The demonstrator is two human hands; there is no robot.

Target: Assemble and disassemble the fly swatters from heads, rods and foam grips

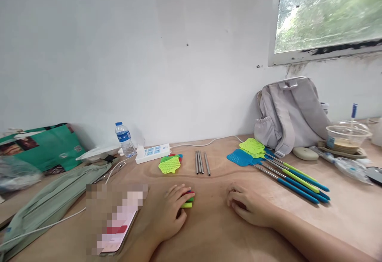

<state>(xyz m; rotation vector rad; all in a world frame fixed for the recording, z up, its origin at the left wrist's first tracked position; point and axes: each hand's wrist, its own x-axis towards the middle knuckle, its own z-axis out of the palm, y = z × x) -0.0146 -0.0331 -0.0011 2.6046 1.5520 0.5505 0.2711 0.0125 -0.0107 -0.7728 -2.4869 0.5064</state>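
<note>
nearest of all, the person's left hand (173, 214) lies palm down on the worktop (209, 240), fingers gently bent and a little apart, thumb set off to one side. it covers some short coloured handles (187, 205); i cannot tell whether it grips them or merely rests there. the right hand (249, 206) is half curled on the worktop, a gap between thumb and fingers, and i see nothing in it.

largest of the things is a pale grey backpack (301, 114), leaning on the wall (179, 75) at the back edge, toward the right end. a green bag (50, 146) sits at the left end. in front of the backpack lie whole fly swatters (298, 180), blue and yellow-green, their grips slanting toward the right end. a phone (122, 230) (partly blurred out, so i can't read it) lies left of the left hand. near the back edge are a white power strip (153, 153) and, at its left, a water bottle (123, 136).

just in front of the strip are loose mesh heads (169, 165), a yellow-green one uppermost. to their right, bare metal rods (199, 162) point at the back edge, one slightly apart. smallest are those handles, yellow-green, green, red and blue, their ends poking out under the fingers.
</note>
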